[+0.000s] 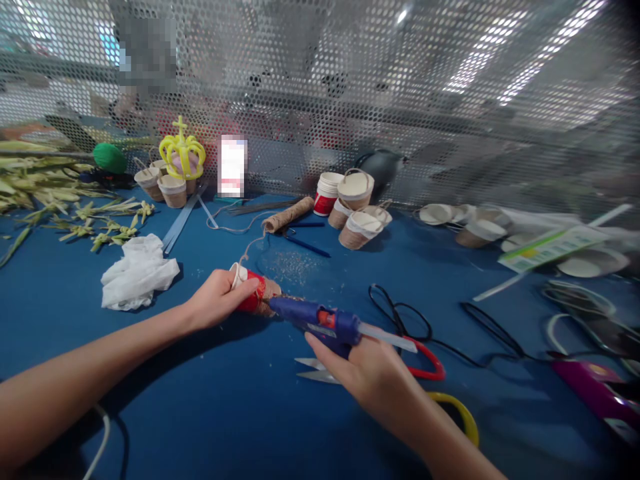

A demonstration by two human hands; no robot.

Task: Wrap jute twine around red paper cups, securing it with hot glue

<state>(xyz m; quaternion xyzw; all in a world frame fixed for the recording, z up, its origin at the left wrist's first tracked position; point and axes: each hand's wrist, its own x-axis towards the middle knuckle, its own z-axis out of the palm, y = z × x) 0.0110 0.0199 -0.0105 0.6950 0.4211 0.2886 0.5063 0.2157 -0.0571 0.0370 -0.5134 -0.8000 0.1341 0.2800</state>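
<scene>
My left hand [220, 298] is closed around a red and white paper cup [253, 291] lying on its side, its lower part wrapped in brown twine. A strand runs from the cup up to a roll of twine [290, 215]. In my right hand [367, 367] is a blue hot glue gun [315, 319] with a clear glue stick out of its back. Its nozzle is at the twine-wrapped part of the cup. Scissors [320, 371] with red and yellow handles lie partly hidden under my right hand.
Twine-covered little baskets [360, 229] and a red-white cup stack [327, 193] stand by the mesh screen [290, 100]. White crumpled cloth [137, 272], dried leaves [30, 177] and a yellow crown-shaped holder [183, 157] are left. Black cable [455, 348] and a purple object [595, 393] lie right.
</scene>
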